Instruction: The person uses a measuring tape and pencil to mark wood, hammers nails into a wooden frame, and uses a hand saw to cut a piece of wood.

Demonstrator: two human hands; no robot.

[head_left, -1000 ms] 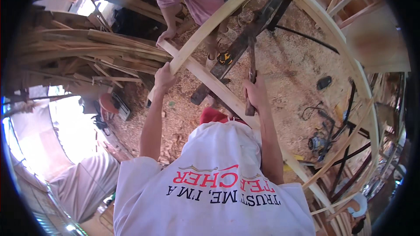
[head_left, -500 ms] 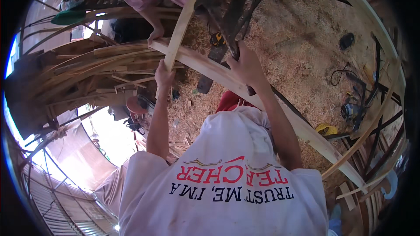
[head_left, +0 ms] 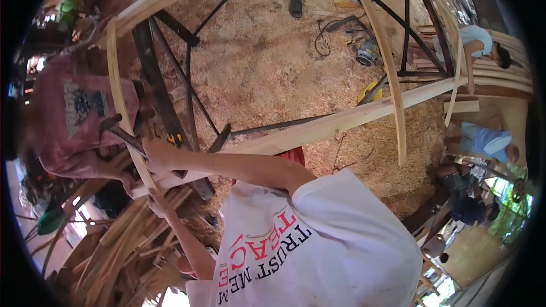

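Observation:
A long pale plank runs across in front of me, with a narrow wooden strip crossing it near its left end. My left hand is closed around the strip's lower end, beside the crossing. Just to the right of that strip, my right hand grips a hammer; its dark head is on the far side of the strip. At the plank's left end, a co-worker's hand holds on. Whether a nail is at the crossing cannot be made out.
A co-worker in a maroon shirt stands close at left. Another strip crosses the plank farther right, above dark metal trestles. A corded power tool lies on floor shavings. More people, including one in white, are at right.
My view has turned to the right, bringing more of the frame and people into sight. The hammer has swung over to the narrow strip; my left hand stays on the strip's end.

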